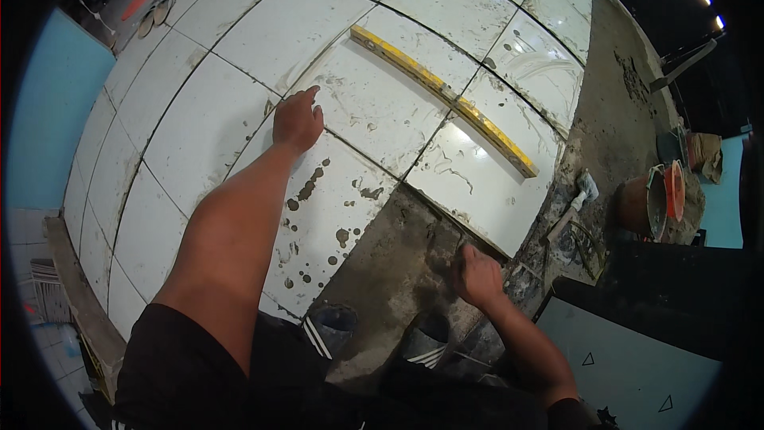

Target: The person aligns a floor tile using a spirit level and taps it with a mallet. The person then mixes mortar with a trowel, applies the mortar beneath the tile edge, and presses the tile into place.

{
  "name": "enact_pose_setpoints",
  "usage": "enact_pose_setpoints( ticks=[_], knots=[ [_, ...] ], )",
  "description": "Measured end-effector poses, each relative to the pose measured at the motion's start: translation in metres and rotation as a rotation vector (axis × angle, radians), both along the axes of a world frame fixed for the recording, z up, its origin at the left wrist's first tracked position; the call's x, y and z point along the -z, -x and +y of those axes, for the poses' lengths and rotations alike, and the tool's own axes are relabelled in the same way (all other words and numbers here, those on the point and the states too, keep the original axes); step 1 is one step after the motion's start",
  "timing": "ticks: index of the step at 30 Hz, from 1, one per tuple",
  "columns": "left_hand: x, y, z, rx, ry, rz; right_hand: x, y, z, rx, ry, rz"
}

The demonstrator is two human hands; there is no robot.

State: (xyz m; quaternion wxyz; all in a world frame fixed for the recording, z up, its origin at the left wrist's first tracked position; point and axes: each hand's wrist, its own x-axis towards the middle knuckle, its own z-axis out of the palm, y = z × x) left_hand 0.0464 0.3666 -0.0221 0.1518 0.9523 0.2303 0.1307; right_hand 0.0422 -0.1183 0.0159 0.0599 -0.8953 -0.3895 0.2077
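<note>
My left hand (pixel 298 121) rests on the white floor tiles (pixel 211 103) at a tile joint, thumb apart from the fingers and nothing visible in it. By the raised front edge of the corner tile (pixel 477 203), my right hand (pixel 481 277) is closed low over the bare grey floor. A small dark piece shows at its fingers; its kind cannot be made out. A yellow spirit level (pixel 446 94) lies diagonally across the tiles beyond both hands, touched by neither. Wet grey mortar spots (pixel 342 236) dot the tile nearest my left forearm.
A mallet (pixel 585 189) with a pale head lies right of the tiles. Farther right stand a brown bucket (pixel 641 205) and an orange container (pixel 675 189). My feet, in dark striped slides (pixel 330 328), are on the bare strip. A grey panel (pixel 629 358) fills the lower right.
</note>
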Motion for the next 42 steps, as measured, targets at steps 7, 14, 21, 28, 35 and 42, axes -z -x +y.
enact_pose_setpoints(
  ticks=[7, 14, 21, 28, 35, 42],
  knots=[
    [0.006, -0.008, -0.002, -0.023, 0.026, 0.004, 0.025, 0.028, -0.020, -0.097, 0.101, 0.019],
    [0.009, -0.005, -0.001, -0.004, 0.012, 0.028, -0.008, 0.013, 0.006, -0.057, 0.171, 0.151],
    [0.010, -0.006, -0.002, -0.016, 0.057, 0.018, -0.022, 0.005, 0.000, -0.062, 0.257, 0.043],
    [0.014, 0.000, 0.007, -0.038, 0.026, 0.042, -0.009, -0.005, -0.008, -0.063, 0.075, -0.022],
    [0.014, -0.009, -0.004, 0.008, 0.039, -0.006, 0.017, -0.008, 0.001, 0.005, 0.125, -0.013],
    [0.014, -0.009, -0.002, 0.007, -0.007, 0.002, 0.014, -0.007, 0.002, 0.035, 0.119, -0.023]
  ],
)
